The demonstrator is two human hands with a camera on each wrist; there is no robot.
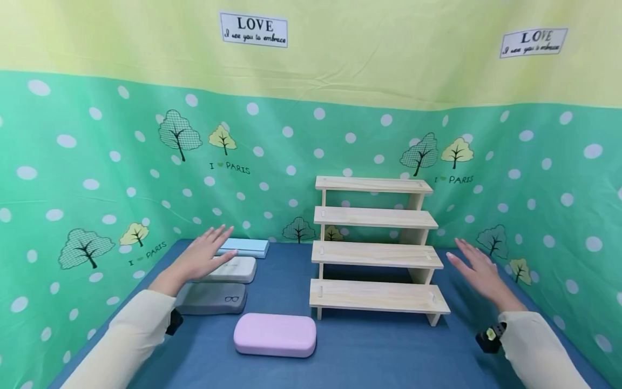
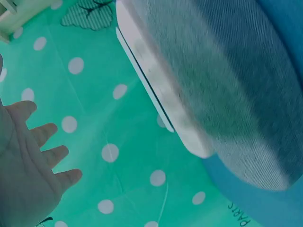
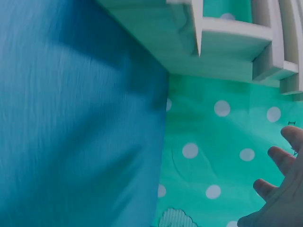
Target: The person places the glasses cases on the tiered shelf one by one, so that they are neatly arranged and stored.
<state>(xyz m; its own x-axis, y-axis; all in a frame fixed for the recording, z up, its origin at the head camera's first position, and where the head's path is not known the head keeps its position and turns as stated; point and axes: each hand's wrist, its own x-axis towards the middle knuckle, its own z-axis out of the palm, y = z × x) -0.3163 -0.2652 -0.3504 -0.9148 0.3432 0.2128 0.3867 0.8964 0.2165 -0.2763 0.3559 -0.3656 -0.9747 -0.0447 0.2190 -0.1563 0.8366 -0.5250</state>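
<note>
The left hand [image 1: 201,259] is hovering beside the row of cases on the left, released, its fingers stretching out. The right hand [image 1: 481,273] is hovering to the right of the wooden shelf [image 1: 376,252], also released with straight fingers. On the blue cloth [image 1: 379,356], a light blue case [image 1: 249,248], a white case [image 1: 238,270] and a gray case [image 1: 211,299] are lying from far to near. A pink case [image 1: 275,335] is lying nearer, left of the shelf, which is standing before a patterned curtain [image 1: 340,65].
</note>
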